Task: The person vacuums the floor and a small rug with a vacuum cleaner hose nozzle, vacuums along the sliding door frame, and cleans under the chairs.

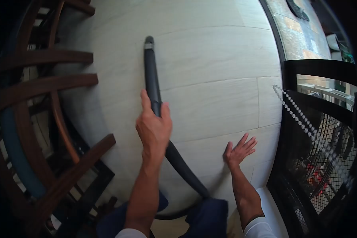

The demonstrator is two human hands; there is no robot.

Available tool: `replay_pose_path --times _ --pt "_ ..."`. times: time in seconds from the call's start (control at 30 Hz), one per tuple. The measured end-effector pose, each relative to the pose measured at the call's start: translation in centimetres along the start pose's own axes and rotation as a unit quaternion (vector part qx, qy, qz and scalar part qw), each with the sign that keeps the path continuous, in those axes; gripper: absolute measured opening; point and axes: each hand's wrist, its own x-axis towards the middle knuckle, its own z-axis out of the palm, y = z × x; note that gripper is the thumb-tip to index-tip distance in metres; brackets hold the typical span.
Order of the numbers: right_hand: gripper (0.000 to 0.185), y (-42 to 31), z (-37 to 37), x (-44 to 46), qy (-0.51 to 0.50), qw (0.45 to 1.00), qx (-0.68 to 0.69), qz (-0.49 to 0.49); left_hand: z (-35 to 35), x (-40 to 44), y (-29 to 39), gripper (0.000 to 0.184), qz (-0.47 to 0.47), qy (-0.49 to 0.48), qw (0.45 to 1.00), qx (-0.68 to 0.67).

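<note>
A long dark grey tube (pixel 151 71) with a silver band near its far tip runs over the pale tiles and bends back toward my legs. My left hand (pixel 154 127) is around its middle, and the tube passes between thumb and index finger. The other fingers are partly hidden. My right hand (pixel 240 151) is to the right, open with its fingers spread and nothing in it. It is at or just above the tiled floor (pixel 214 103); contact I cannot tell.
Dark wooden chairs (pixel 47 89) line the left side, their bars reaching toward the tube. On the right stands a black framed door with mesh (pixel 325 166). A beaded chain (pixel 297 113) hangs in front of it. My knees (pixel 206 216) in dark blue cloth are below.
</note>
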Motion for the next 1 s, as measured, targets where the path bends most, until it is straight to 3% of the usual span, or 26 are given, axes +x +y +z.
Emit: replay_pose_path --times 0.07,0.2,0.27,0.37,0.43,0.5,0.53,0.57,0.63,0.7,0.73,0.77,0.83,0.93,1.0 --pt "0.089 0.2 0.3 -0.3 -0.005 1.0 0.001 -0.001 -1.6 2.6 -1.4 0.065 -0.039 0.011 0.998 0.044" --pt "0.087 -0.4 -0.1 -0.1 -0.002 1.0 0.007 0.002 -4.7 5.1 -3.1 0.066 -0.006 0.017 0.998 0.065" --pt "0.088 -0.2 0.0 0.0 -0.008 1.0 -0.007 0.006 -6.5 2.1 -3.5 0.066 -0.02 -0.002 0.996 0.092" --pt "0.089 -0.8 -0.5 -0.1 0.001 1.0 -0.002 0.009 -7.6 -4.8 -5.7 0.067 -0.063 -0.002 0.998 0.012" --pt "0.089 -0.6 0.8 -0.2 0.04 0.999 -0.016 0.0 -6.5 -7.9 -7.2 0.069 -0.021 0.022 0.999 -0.01" --pt "0.088 0.8 2.8 0.8 -0.058 0.984 -0.118 0.121 -4.8 -6.6 -7.9 0.07 -0.024 0.035 0.999 -0.019" --pt "0.091 3.8 7.8 0.8 0.13 0.904 -0.402 0.064 -4.3 -5.1 -7.7 0.072 -0.029 0.038 0.999 -0.019" --pt "0.091 3.4 7.8 1.4 0.143 0.906 -0.395 0.052 -4.0 -3.0 -7.1 0.072 -0.028 0.046 0.999 0.008" --pt "0.083 1.8 7.0 1.7 0.133 0.962 -0.203 0.121 -4.8 0.3 -6.8 0.072 -0.043 0.065 0.996 0.038" --pt "0.071 -0.3 3.0 5.2 0.143 0.987 -0.034 -0.062 -4.9 1.1 -7.3 0.071 -0.025 0.066 0.997 0.021" --pt "0.06 -3.1 1.9 8.3 0.193 0.967 0.069 -0.153 -5.7 -0.5 -6.6 0.071 -0.038 0.043 0.998 0.017" --pt "0.063 -6.8 0.3 10.7 0.193 0.955 0.122 -0.192 -5.1 -2.5 -7.3 0.071 -0.037 0.035 0.999 0.02" --pt "0.063 -13.4 -0.9 15.2 0.172 0.943 0.142 -0.246 -4.0 -7.3 -8.8 0.072 -0.033 0.055 0.997 -0.038" --pt "0.068 -22.7 -1.1 19.0 0.061 0.943 0.163 -0.283 -3.5 -9.6 -8.8 0.076 -0.089 0.035 0.995 -0.02" --pt "0.075 -27.1 -0.3 20.0 -0.093 0.949 0.047 -0.298 -3.5 -6.3 -8.7 0.075 -0.084 0.077 0.993 0.005"
